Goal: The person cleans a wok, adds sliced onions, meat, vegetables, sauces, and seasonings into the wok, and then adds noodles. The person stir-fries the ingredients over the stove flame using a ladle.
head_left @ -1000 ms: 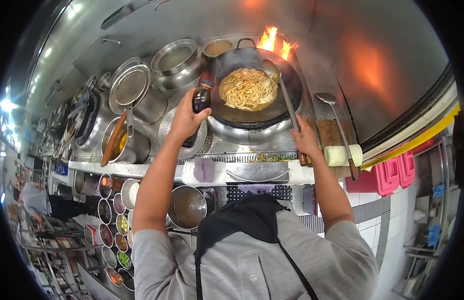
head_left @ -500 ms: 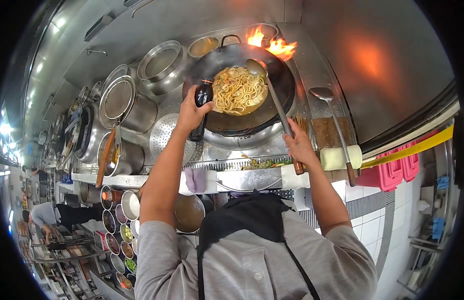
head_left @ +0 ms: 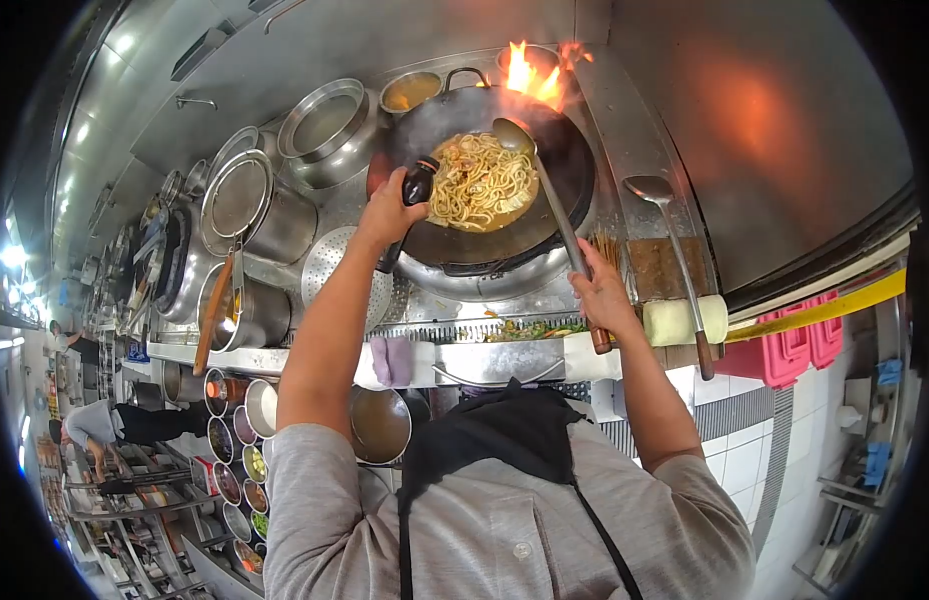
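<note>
My left hand point(head_left: 387, 212) is wrapped around a dark bottle point(head_left: 419, 183), held tilted over the left side of the wok point(head_left: 435, 243), its neck toward the noodles. My right hand point(head_left: 603, 290) grips the handle of a ladle point(head_left: 559, 205). The ladle's bowl rests at the upper right of the noodles point(head_left: 480, 182), which lie in brown sauce in the middle of the wok. Whether liquid is leaving the bottle, I cannot tell.
Flames point(head_left: 533, 76) rise behind the wok's far right rim. A wok spatula point(head_left: 677, 255) leans at the right, over a folded cloth point(head_left: 685, 319). Metal pots point(head_left: 277, 225) and a perforated skimmer point(head_left: 330, 262) stand left. Another person point(head_left: 90, 430) bends at the far left.
The bottle has tipped further, its neck leaning right toward the noodles. The flames have shifted and grown taller. The ladle stays in nearly the same place.
</note>
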The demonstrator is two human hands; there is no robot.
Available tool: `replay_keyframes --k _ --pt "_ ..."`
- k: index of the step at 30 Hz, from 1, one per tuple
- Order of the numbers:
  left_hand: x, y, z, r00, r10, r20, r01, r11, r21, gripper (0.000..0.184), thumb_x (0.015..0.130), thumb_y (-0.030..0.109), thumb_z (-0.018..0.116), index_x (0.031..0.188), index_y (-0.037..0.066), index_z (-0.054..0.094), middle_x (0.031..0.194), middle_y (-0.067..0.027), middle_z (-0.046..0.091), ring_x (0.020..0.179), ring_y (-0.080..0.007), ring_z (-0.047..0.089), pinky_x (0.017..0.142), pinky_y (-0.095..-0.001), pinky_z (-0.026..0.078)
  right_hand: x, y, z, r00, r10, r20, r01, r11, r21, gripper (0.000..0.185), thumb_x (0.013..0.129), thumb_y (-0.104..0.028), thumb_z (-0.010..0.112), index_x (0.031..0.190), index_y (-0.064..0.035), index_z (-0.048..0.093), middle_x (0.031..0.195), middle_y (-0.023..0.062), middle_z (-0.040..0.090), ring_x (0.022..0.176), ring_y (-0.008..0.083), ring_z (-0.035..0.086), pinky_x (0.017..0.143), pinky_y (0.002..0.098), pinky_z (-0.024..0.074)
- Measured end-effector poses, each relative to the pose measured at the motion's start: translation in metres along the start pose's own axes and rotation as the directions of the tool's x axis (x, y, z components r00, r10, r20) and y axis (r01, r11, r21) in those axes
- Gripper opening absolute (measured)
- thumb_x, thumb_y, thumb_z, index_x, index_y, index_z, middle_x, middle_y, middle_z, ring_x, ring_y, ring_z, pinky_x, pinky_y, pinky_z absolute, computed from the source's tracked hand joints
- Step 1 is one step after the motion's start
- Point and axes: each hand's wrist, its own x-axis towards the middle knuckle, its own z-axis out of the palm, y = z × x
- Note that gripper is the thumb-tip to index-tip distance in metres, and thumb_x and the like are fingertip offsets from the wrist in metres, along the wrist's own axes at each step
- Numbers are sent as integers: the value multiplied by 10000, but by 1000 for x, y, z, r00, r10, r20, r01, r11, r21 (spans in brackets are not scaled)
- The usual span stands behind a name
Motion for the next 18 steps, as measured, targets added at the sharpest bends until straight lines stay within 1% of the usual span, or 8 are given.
replay_keyframes --k 1,3,5,8,10,13,15,18 --pt "-6 6 -4 1000 -1 1 1 1000 1 769 720 305 764 1356 49 415 1168 -264 585 1058 -406 594 902 -435 477 0 1 0 1000 -18 -1 18 999 -32 589 896 -55 547 1448 -58 338 795 51 530 588 103 505 434 252 446" --pt "-15 25 -16 995 -73 -65 56 973 -223 761 715 308 773 1335 23 436 1149 -241 600 1038 -382 607 897 -417 475 -3 -10 -1 998 61 22 -62 995 75 590 895 -50 546 1448 -55 337 802 53 533 596 105 506 436 250 452" --pt "-13 20 -14 987 -46 -156 5 968 -250 741 715 314 777 1306 3 456 1105 -232 617 999 -369 618 890 -405 474 -4 -12 -2 998 65 23 -67 994 85 590 895 -50 545 1447 -52 336 805 55 534 593 106 506 436 249 452" --pt "-9 14 -18 984 -66 -168 34 982 -183 749 723 314 770 1319 6 438 1100 -250 622 1008 -392 619 888 -424 477 -1 -2 -1 999 39 17 -40 996 83 591 894 -50 543 1447 -49 335 811 59 536 590 108 506 433 247 452" --pt "6 7 -21 994 -81 -71 77 995 -66 761 723 313 762 1336 16 421 1110 -271 620 1029 -418 610 879 -451 480 0 0 0 1000 7 9 -7 997 76 592 892 -50 543 1446 -48 336 814 61 536 589 109 507 432 246 452" --pt "20 -1 -20 996 -59 -71 65 994 85 801 711 353 759 1362 27 426 1123 -255 628 1046 -394 611 887 -411 480 -3 -13 -3 999 39 14 -40 995 88 596 888 -54 546 1446 -48 336 788 60 535 572 108 507 426 252 449" --pt "27 3 -22 995 -101 -6 101 983 156 803 705 347 760 1358 21 425 1128 -260 625 1054 -395 608 892 -416 477 -6 -30 -7 973 221 62 -226 971 73 577 867 -80 575 1416 -68 399 1022 128 581 616 176 574 510 322 474" --pt "26 7 -27 982 -154 108 128 968 215 807 698 346 763 1350 11 427 1141 -264 618 1069 -395 603 900 -415 473 -5 -27 -7 979 196 52 -200 978 67 574 867 -82 572 1414 -60 399 976 124 595 624 174 574 508 323 467"
